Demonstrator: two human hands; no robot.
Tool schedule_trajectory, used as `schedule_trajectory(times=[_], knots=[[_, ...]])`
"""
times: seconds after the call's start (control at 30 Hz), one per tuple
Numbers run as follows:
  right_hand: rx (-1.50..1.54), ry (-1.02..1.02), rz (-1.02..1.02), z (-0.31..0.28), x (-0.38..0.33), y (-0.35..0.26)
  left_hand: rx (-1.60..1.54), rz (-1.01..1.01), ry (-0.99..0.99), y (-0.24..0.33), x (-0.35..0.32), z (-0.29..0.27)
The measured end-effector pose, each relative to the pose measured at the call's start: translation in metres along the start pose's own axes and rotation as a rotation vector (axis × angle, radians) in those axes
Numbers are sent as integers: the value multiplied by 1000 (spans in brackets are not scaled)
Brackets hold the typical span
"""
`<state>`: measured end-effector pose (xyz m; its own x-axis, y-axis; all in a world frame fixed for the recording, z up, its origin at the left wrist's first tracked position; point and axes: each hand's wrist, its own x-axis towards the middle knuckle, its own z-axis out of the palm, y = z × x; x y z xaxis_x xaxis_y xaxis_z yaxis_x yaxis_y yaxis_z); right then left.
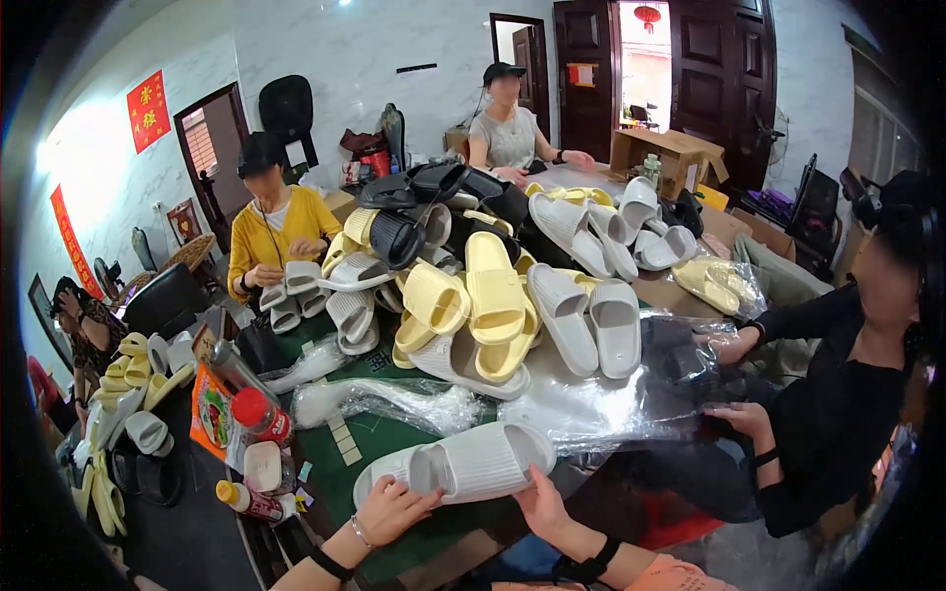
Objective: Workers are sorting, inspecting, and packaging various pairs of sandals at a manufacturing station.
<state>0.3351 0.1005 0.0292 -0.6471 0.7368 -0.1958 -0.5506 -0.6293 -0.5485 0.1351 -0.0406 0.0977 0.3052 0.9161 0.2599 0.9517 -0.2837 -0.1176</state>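
Note:
A pair of pale grey slide slippers point(488, 461) lies side by side in front of me, just above the green tabletop point(340, 497). My left hand point(396, 512) has its fingers closed on the left end of the pair. At the right end, my right hand point(543, 502) grips the slippers, thumb showing along the near side. Just beyond them is a large heap of slides, with yellow slides point(493, 286) and grey slides point(616, 330) at its near side and black slides point(394, 234) higher up. Clear plastic bags point(389, 406) lie between the heap and my hands.
On my right, a person in black point(838, 394) handles a clear plastic bag point(650, 394). A person in yellow point(276, 231) and one in grey point(507, 133) work across the heap. A red-lidded jar point(258, 412) and a yellow-capped bottle point(246, 498) stand left. An open carton point(665, 163) sits behind.

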Motion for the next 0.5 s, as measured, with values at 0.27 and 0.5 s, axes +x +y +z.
schedule_trajectory(times=[0.27,0.5], knots=[[-413,151,-181,-30,5,10,-62,46,-35,-17,-6,25],[-668,355,-249,-20,-9,-2,-113,110,-33,-11,-7,18]])
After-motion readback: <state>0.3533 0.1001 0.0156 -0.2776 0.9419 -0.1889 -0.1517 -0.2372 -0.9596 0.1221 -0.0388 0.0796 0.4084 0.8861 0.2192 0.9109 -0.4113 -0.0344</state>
